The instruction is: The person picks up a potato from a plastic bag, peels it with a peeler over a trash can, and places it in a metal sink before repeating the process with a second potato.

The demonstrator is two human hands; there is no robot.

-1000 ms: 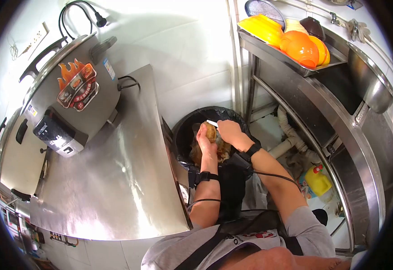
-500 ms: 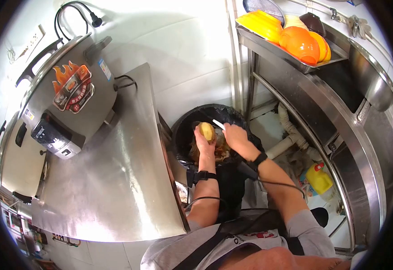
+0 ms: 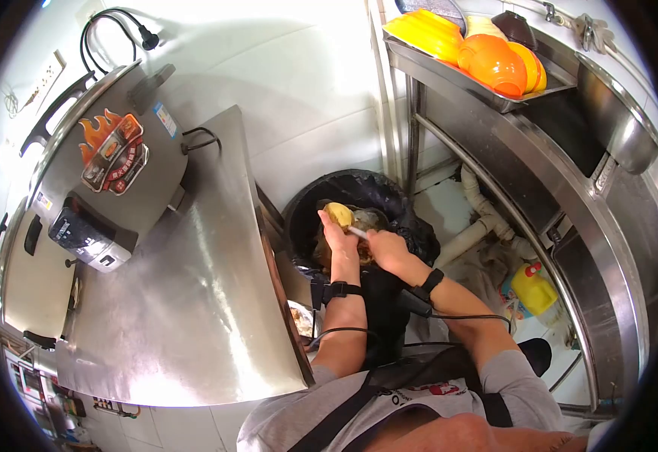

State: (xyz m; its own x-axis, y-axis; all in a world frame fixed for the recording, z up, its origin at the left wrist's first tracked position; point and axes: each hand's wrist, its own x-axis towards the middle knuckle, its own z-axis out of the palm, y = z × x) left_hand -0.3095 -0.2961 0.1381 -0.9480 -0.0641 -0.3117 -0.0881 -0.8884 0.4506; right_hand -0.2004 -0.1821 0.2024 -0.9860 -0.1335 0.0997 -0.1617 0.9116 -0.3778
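My left hand (image 3: 338,239) is closed around a potato (image 3: 339,213), whose upper side shows pale yellow, peeled flesh. In my right hand (image 3: 389,250) is a slim white peeler (image 3: 358,233), its far end right at the potato's lower right side. Both hands are over a round bin lined with a black bag (image 3: 302,197). Brownish peelings lie inside the bin, partly hidden by my hands. Each wrist wears a black strap with a cable.
At left, a steel table (image 3: 171,316) carries a large grey electric pot (image 3: 122,143). On the right stands a steel sink unit (image 3: 487,143) with a tray of orange and yellow bowls (image 3: 495,64). Beneath it are pipes (image 3: 472,233) and a yellow bottle (image 3: 532,290).
The peeler has come down and left from above the bin to the potato's side. The potato has moved slightly left and tilted. The whole view has shifted a little.
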